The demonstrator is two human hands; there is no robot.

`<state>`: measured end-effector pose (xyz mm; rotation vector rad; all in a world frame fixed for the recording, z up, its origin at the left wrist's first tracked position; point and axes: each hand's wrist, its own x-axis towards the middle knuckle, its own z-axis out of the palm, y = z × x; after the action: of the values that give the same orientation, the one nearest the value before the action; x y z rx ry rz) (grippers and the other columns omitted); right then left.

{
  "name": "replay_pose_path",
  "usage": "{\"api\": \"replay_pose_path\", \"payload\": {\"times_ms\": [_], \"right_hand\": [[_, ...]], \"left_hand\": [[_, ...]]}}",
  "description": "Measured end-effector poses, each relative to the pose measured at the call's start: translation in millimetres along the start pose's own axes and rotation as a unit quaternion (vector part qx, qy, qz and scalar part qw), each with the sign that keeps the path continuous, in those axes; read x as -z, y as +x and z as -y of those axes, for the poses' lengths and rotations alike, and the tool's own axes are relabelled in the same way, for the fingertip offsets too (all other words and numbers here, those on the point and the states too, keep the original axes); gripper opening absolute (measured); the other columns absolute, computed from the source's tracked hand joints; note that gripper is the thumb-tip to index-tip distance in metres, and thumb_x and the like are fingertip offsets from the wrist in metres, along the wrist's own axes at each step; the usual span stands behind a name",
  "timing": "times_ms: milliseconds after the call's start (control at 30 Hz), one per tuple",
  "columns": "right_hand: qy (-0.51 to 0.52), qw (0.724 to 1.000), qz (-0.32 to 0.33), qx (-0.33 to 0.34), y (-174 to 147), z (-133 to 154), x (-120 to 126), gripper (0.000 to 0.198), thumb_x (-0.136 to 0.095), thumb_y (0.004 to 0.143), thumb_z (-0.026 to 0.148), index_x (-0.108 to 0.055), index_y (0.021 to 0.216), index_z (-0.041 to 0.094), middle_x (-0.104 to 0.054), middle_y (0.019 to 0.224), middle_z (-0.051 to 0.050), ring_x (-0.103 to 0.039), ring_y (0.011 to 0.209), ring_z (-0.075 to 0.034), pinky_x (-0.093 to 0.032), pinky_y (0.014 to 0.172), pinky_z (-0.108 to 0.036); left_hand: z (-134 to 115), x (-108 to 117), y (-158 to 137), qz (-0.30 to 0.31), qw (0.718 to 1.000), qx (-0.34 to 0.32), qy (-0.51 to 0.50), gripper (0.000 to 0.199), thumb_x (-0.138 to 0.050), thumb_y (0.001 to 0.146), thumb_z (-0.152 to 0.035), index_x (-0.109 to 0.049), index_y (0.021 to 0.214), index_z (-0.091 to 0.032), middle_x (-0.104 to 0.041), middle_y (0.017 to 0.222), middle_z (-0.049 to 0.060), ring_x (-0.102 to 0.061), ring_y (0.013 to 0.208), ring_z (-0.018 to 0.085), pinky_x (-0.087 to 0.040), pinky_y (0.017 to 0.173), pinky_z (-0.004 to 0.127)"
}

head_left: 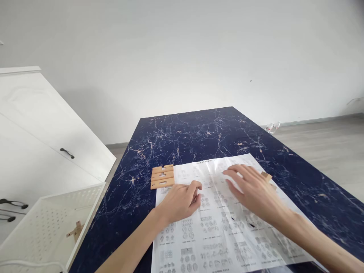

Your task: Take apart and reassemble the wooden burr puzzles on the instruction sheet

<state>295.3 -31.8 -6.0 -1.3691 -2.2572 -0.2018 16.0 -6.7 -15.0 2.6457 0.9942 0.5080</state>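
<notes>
A large, creased white instruction sheet [212, 231] with small printed drawings lies on the dark blue table. My left hand [182, 201] rests over its left part, fingers curled in a loose fist; whatever is inside, if anything, is hidden. Just beyond that hand, three flat wooden pieces [162, 184] with cut-out slots are lined up along the sheet's upper left edge, numbers marked on them. Over the right part of the sheet is my right hand [250, 189], its fingers spread and slightly blurred. A small wooden piece [266, 176] shows past its outer side, partly covered.
The marble-patterned table [187, 136] stretches away toward a pale wall. At lower left, a white perforated basket [54, 216] contains a crossed wooden piece [76, 229]. A white cabinet [36, 121] stands on the left. Something clear and plastic [272, 127] lies on the floor at right.
</notes>
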Motion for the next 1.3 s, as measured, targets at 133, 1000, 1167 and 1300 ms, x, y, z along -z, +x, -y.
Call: {"api": "replay_pose_path", "payload": {"times_ms": [133,1000,1167,1300], "right_hand": [[-0.068,0.995,-0.034,-0.07,-34.2,-36.1,23.8,0.036,-0.045,0.11,0.043,-0.064,0.131,0.022,-0.069,0.132,-0.018,-0.067,0.117,-0.041,-0.054,0.094,-0.058],[0.189,0.979,-0.053,0.064,24.7,13.0,-3.2,0.036,-0.058,0.108,0.027,-0.061,0.144,0.031,-0.068,0.135,-0.014,-0.073,0.119,-0.03,-0.065,0.094,-0.044],[0.269,0.959,-0.03,0.08,33.2,34.1,-18.3,0.041,-0.055,0.108,0.026,-0.056,0.148,0.034,-0.065,0.138,-0.013,-0.073,0.12,-0.029,-0.066,0.093,-0.043],[0.317,0.946,-0.009,0.07,29.7,38.7,-26.5,0.048,-0.058,0.108,0.028,-0.046,0.154,0.034,-0.061,0.144,-0.013,-0.068,0.127,-0.029,-0.064,0.1,-0.045]], "left_hand": [[-1.2,-0.1,-1.1,0.01,1.0,-0.01,0.002,0.017,-0.046,0.103,-0.018,-0.048,0.12,-0.021,-0.063,0.064,-0.007,-0.06,0.052,0.016,-0.039,0.059,0.028],[-8.2,15.4,5.5,-0.056,0.884,0.18,-0.427,0.059,-0.048,0.106,-0.07,-0.056,0.135,-0.02,-0.069,0.117,0.012,-0.068,0.096,0.022,-0.056,0.086,0.038],[-8.1,22.0,8.2,-0.008,0.793,0.14,-0.593,0.063,-0.053,0.099,-0.077,-0.067,0.113,-0.017,-0.065,0.096,0.007,-0.064,0.084,0.019,-0.056,0.083,0.037],[-9.0,20.9,8.6,-0.01,0.777,0.174,-0.605,0.059,-0.07,0.092,-0.073,-0.07,0.109,-0.017,-0.061,0.089,0.004,-0.061,0.079,0.017,-0.052,0.074,0.031]]}}
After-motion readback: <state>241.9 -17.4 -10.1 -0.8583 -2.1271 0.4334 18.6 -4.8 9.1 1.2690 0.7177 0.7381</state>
